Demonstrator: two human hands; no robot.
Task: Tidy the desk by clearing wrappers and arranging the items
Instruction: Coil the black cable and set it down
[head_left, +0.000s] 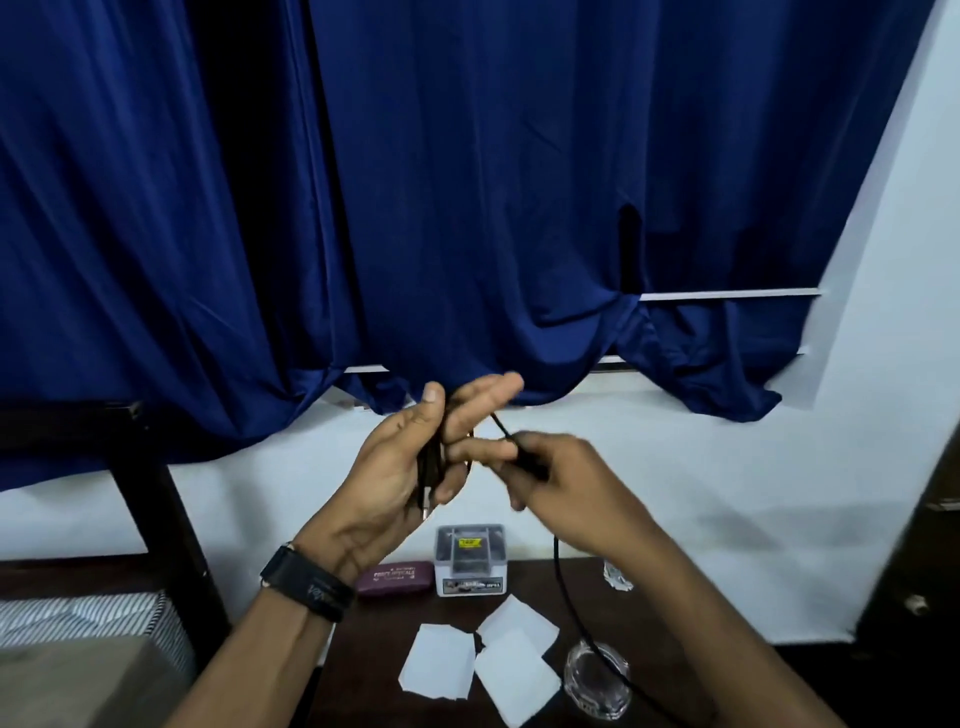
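Print shows in a few spots, but none of it comes clear. The maroon case (395, 578) on the worktop (675, 613) carries pale lettering, upside down and too blurred to spell out. The small clear box (470, 558) has a yellow sticker and a lettered band along its base, both unreadable. The black wristband (306, 587) bears faint grey characters, illegible too.

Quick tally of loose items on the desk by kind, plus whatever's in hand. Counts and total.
White torn paper pieces: 3
Clear glass ashtray: 1
Maroon flat case: 1
Clear plastic box with yellow label: 1
Crumpled silver wrapper: 1
Black cable, held in both hands: 1
Total: 8
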